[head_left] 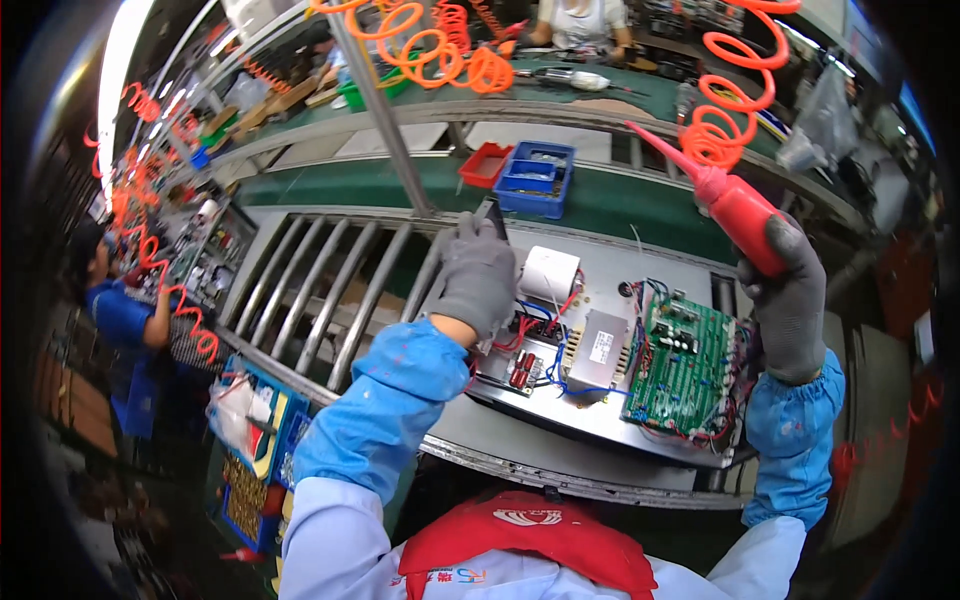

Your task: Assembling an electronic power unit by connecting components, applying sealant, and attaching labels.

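Note:
My right hand (795, 300), in a grey glove, is wrapped round a red squeeze bottle (742, 215). The bottle is tilted, its long thin nozzle pointing up and to the left, above the right side of a metal chassis plate (602, 270). At the plate's far left corner, the gloved fingers of my left hand (480, 272) close on a dark flat piece (494, 216) that sticks out beyond them. On the plate sit a white cylinder (549, 272), a transformer (602, 352), a green circuit board (682, 372) and red and blue wires.
Metal rollers (318, 290) run left of the plate. Behind it stand a blue parts bin (537, 202) and a red bin (484, 164). Orange coiled hoses (745, 90) hang overhead. Trays of small parts (246, 505) lie lower left. Other people work across and at left.

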